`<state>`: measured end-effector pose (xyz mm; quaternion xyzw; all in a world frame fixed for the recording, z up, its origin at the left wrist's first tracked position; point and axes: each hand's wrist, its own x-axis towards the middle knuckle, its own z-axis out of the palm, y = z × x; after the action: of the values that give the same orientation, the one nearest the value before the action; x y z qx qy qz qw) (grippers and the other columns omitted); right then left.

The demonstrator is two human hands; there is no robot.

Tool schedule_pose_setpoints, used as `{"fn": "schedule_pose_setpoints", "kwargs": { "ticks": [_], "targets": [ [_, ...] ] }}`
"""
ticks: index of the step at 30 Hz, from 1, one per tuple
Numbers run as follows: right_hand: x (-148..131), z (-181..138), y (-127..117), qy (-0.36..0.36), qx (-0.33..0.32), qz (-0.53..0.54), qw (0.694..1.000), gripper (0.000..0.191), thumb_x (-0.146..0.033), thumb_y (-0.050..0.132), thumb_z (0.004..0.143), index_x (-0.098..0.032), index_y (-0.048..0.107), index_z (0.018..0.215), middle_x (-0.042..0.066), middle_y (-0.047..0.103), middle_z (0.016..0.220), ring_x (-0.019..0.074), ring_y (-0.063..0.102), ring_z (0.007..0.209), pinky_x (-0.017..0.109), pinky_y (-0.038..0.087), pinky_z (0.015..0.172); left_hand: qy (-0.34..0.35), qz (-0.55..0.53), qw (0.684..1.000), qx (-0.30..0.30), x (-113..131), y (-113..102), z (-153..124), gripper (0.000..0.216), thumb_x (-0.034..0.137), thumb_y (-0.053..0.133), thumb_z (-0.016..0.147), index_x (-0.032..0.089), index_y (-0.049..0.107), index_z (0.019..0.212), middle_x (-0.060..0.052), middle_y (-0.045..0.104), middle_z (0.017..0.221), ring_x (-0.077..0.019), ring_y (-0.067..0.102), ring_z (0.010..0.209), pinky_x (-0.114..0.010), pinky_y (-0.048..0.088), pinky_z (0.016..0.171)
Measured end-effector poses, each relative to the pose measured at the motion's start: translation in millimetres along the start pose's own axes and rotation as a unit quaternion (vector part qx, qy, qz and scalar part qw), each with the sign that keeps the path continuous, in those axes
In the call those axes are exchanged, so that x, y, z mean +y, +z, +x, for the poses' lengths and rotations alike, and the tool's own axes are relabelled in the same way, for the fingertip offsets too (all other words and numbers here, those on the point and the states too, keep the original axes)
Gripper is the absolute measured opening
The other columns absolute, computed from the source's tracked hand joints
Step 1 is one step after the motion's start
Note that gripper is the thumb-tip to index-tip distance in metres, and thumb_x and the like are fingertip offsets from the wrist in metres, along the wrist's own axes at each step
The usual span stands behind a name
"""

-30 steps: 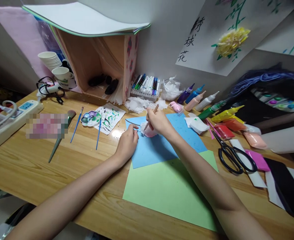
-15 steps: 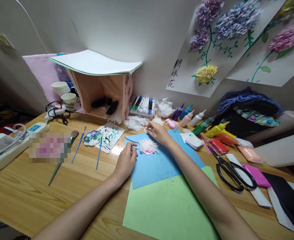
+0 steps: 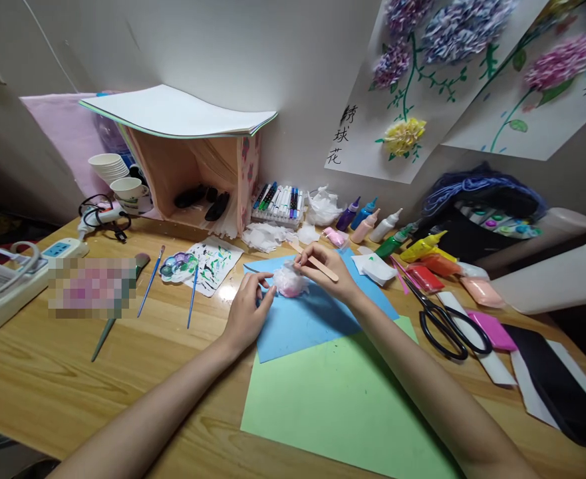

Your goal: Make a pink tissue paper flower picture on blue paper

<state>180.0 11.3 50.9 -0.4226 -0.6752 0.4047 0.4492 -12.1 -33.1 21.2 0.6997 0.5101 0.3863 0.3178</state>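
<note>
A fluffy white and pink tissue-paper flower (image 3: pixel 291 285) lies on the blue paper (image 3: pixel 317 319). Pinched in my right hand (image 3: pixel 330 269) is a flat wooden craft stick (image 3: pixel 323 269), held over the flower's right side. White tissue bunches at those fingertips; whether they grip a piece of it is unclear. Beside the flower's left edge rests my left hand (image 3: pixel 247 309), its thumb and fingers apart and loosely bent, with nothing visible in them. A thin dark strip (image 3: pixel 255 269) lies just beyond the left fingers.
White tissue scraps (image 3: pixel 265 236), markers (image 3: pixel 280 201) and paint bottles (image 3: pixel 365 226) line the back. Large scissors (image 3: pixel 442 319) and clay packets (image 3: pixel 425 277) lie right. Brushes (image 3: pixel 193 297) and a paint palette (image 3: pixel 177 266) are left. Green paper (image 3: pixel 322 406) lies in front.
My right hand has come back toward me and down to the flower, and the craft stick now shows plainly. My left fingers have loosened and spread beside it. The view has shifted slightly.
</note>
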Motion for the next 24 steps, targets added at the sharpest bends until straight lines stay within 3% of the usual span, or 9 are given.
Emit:
{"fn": "schedule_pose_setpoints", "kwargs": {
  "ticks": [6, 15, 20, 24],
  "targets": [
    [-9, -38, 10, 0.070, -0.024, 0.095, 0.993, 0.022, -0.033, 0.064, 0.075, -0.018, 0.048, 0.075, 0.002, 0.058, 0.081, 0.0111, 0.053, 0.063, 0.026, 0.046, 0.062, 0.031, -0.036, 0.996, -0.078, 11, 8, -8, 0.020, 0.036, 0.045, 0.089, 0.019, 0.055, 0.086, -0.001, 0.052, 0.084, -0.0127, 0.048, 0.073, -0.024, 0.039, 0.069],
    [12, -70, 20, 0.064, 0.058, -0.001, 0.996, 0.022, -0.034, 0.065, 0.074, -0.020, 0.049, 0.076, 0.001, 0.057, 0.078, 0.0139, 0.054, 0.068, 0.026, 0.045, 0.064, 0.057, 0.027, 0.988, -0.140, 18, 12, -18, 0.016, 0.028, 0.045, 0.086, 0.018, 0.050, 0.074, 0.000, 0.051, 0.075, -0.0125, 0.048, 0.069, -0.024, 0.036, 0.063],
    [17, -73, 26, 0.059, 0.050, -0.014, 0.997, 0.015, -0.029, 0.061, 0.077, -0.020, 0.048, 0.077, 0.002, 0.057, 0.078, 0.0143, 0.054, 0.067, 0.027, 0.044, 0.063, 0.038, 0.064, 0.991, -0.109, 15, 13, -14, 0.015, 0.027, 0.045, 0.086, 0.019, 0.051, 0.075, 0.000, 0.054, 0.076, -0.0130, 0.050, 0.070, -0.025, 0.037, 0.064],
    [11, -75, 26, 0.042, 0.081, -0.063, 0.994, 0.014, -0.031, 0.057, 0.081, -0.021, 0.048, 0.078, 0.002, 0.057, 0.079, 0.0157, 0.055, 0.070, 0.028, 0.043, 0.067, 0.012, 0.093, 0.992, -0.081, 10, 14, -8, 0.014, 0.029, 0.046, 0.085, 0.020, 0.055, 0.079, -0.001, 0.057, 0.079, -0.0143, 0.053, 0.073, -0.026, 0.039, 0.065]
  ]
}}
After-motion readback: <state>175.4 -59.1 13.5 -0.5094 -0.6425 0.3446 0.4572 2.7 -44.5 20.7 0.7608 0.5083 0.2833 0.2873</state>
